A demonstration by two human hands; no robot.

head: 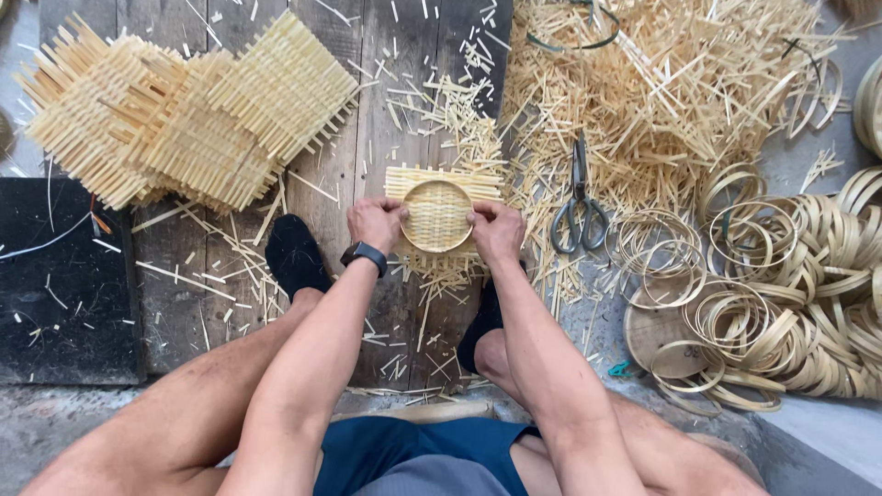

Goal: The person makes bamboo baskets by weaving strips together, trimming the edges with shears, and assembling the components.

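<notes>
A square woven bamboo mat (397,180) lies on the wooden board between my feet. A round bamboo ring (437,216) is pressed onto its middle, with the weave showing inside the hoop. My left hand (375,222) grips the ring's left rim; a dark watch sits on that wrist. My right hand (496,230) grips the right rim. Both hands press down on ring and mat together.
A stack of woven bamboo mats (184,110) sits at the upper left. Scissors (578,202) lie right of my hands. Bamboo offcuts (661,83) pile at the upper right, and several bamboo rings (790,294) heap on the right. My dark-socked feet (294,257) rest on the board.
</notes>
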